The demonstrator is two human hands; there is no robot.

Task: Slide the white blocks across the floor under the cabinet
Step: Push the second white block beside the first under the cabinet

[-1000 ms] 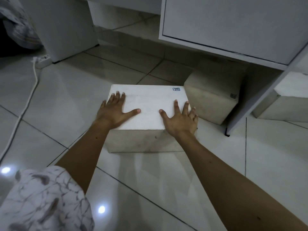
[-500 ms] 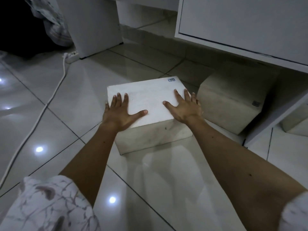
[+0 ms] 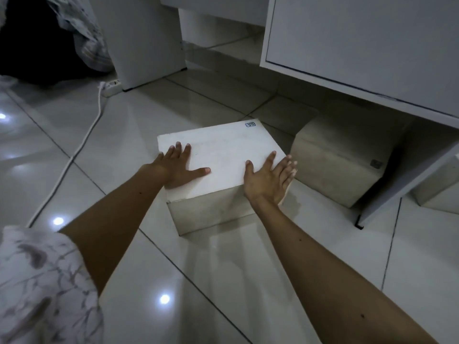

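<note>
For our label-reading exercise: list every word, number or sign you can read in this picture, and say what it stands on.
Small blue-edged sticker on the far corner of the white block under both hands: handwritten marks, too small to read.
Dark square mark on the second block under the cabinet: too blurred to read.
No other text is visible.

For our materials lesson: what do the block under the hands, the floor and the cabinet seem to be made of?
White block: probably stone or plaster, matte and chalky, with dull, smudged sides.
Floor: glazed ceramic tile, glossy; it mirrors lights and has dark grout lines.
Cabinet: likely laminated board, smooth satin white panels.
</note>
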